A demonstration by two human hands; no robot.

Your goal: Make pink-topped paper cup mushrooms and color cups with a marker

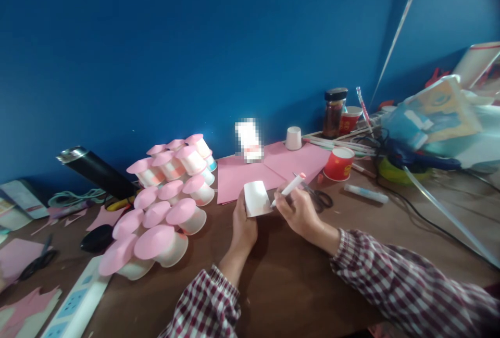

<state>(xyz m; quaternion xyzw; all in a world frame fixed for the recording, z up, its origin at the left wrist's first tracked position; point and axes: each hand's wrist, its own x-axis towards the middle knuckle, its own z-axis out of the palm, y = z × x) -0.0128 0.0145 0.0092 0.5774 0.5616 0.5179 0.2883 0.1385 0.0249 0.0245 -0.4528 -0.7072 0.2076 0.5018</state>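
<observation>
A: The table (297, 286) is crowded: pink sheets (269, 169), a stack of pink-capped cups (167, 202).

B: And the hands?

A: Left hand (242, 227) grips a white cup (257, 198) on its side, just above the table's middle. Right hand (300, 212) pinches a glue stick (289, 188), tip at the cup's rim.

B: I'd hold the cup steady and run the glue evenly.

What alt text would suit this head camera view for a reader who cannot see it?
A person's left hand holds a white paper cup while the right hand touches a glue stick to it. Pink-topped cups are stacked on the brown table.
</observation>
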